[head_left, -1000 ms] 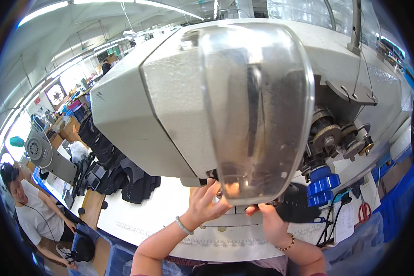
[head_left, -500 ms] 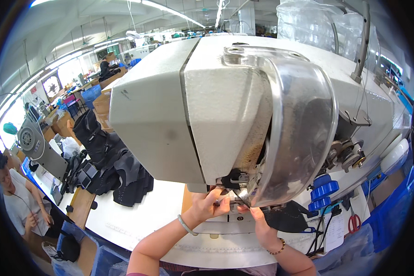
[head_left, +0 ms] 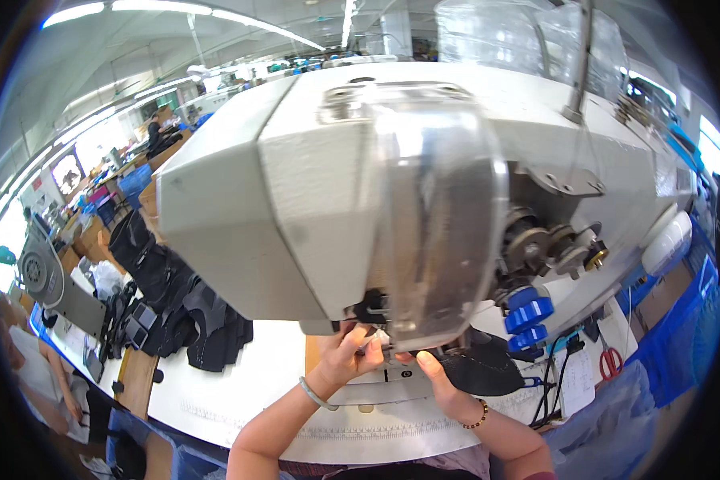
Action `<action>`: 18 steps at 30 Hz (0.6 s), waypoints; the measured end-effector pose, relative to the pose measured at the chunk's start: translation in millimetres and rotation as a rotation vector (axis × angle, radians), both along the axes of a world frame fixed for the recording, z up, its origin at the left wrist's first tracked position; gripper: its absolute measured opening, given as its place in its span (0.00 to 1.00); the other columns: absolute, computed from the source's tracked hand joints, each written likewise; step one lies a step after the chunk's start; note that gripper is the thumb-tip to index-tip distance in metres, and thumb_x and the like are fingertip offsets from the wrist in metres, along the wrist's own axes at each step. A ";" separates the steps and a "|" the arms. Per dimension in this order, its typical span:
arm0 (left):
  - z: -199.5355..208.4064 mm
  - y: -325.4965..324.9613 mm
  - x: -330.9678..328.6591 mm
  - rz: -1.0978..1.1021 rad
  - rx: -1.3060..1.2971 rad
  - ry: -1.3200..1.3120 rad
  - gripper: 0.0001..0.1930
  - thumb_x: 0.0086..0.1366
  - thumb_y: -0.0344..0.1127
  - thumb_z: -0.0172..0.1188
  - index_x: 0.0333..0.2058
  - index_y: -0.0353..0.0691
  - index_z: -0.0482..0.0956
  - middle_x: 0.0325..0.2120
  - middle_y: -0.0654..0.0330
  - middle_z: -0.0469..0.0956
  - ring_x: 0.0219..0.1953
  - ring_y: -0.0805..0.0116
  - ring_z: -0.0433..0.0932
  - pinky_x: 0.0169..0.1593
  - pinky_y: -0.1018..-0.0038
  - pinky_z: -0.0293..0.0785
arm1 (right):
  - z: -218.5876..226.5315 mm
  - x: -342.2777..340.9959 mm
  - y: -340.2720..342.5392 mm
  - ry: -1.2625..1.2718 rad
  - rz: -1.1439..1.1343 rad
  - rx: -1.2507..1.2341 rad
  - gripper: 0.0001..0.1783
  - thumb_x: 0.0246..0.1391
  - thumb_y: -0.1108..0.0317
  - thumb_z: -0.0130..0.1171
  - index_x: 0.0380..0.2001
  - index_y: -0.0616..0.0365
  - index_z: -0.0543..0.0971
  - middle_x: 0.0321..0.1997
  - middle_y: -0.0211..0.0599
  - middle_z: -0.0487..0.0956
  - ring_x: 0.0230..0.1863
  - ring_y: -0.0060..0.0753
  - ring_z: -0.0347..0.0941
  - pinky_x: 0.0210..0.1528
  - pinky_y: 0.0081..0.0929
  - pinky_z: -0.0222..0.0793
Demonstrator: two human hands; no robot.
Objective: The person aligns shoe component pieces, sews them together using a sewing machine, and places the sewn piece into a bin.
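A large white sewing machine head (head_left: 216, 208) with a clear curved guard (head_left: 444, 216) fills the middle of the view. Under its needle end, my left hand (head_left: 348, 360) is closed, thumb and fingers pinched together. Whatever is between them is hidden by the machine. My right hand (head_left: 450, 392) is beside it, below the guard, thumb pointing up and fingers bent in; their tips are mostly covered. Just right of that hand, a dark stitched fabric piece (head_left: 484, 372) lies on the white machine table (head_left: 280, 416).
Stacked black stitched pieces (head_left: 212, 324) lie on the table at left, near a grey motor-like unit (head_left: 52, 280). Blue knobs (head_left: 528, 312) stick out at right. Red-handled scissors (head_left: 610, 364) and cables lie beyond. A seated person (head_left: 44, 376) is at far left.
The view has shifted, so the machine appears further left. My right hand has moved slightly apart from my left, and more of the dark fabric piece shows beside it.
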State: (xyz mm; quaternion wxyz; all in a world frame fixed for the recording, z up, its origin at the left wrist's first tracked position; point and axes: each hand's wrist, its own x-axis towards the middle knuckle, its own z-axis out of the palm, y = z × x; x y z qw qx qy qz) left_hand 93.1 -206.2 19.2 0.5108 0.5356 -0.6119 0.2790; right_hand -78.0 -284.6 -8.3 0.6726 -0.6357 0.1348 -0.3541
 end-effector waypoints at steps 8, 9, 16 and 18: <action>-34.7 2.8 45.7 -0.163 0.033 0.280 0.22 0.58 0.42 0.55 0.48 0.38 0.70 0.41 0.53 0.73 0.44 0.53 0.72 0.48 0.63 0.69 | 38.5 -6.6 2.2 0.049 0.071 -0.167 0.14 0.59 0.65 0.49 0.43 0.61 0.75 0.40 0.35 0.79 0.43 0.24 0.73 0.49 0.22 0.66; -47.0 0.3 54.3 -0.171 0.038 0.268 0.22 0.58 0.42 0.55 0.48 0.38 0.70 0.41 0.53 0.73 0.44 0.53 0.72 0.48 0.63 0.69 | 39.7 -5.3 0.9 0.038 0.061 -0.164 0.14 0.59 0.65 0.49 0.43 0.61 0.75 0.40 0.35 0.79 0.43 0.24 0.73 0.49 0.22 0.66; -45.4 -40.4 175.6 -0.628 0.162 0.880 0.25 0.61 0.47 0.51 0.51 0.37 0.65 0.47 0.52 0.69 0.48 0.57 0.69 0.51 0.64 0.67 | 36.3 -3.4 4.3 -0.008 0.051 0.004 0.14 0.59 0.62 0.48 0.38 0.60 0.77 0.35 0.31 0.79 0.41 0.22 0.73 0.45 0.22 0.67; -60.2 -47.6 185.0 -0.748 0.168 1.049 0.26 0.62 0.48 0.50 0.52 0.36 0.64 0.48 0.52 0.67 0.49 0.58 0.68 0.52 0.64 0.67 | 30.3 0.4 1.9 -0.109 0.028 0.119 0.14 0.59 0.62 0.50 0.29 0.63 0.75 0.30 0.36 0.78 0.35 0.22 0.76 0.40 0.21 0.70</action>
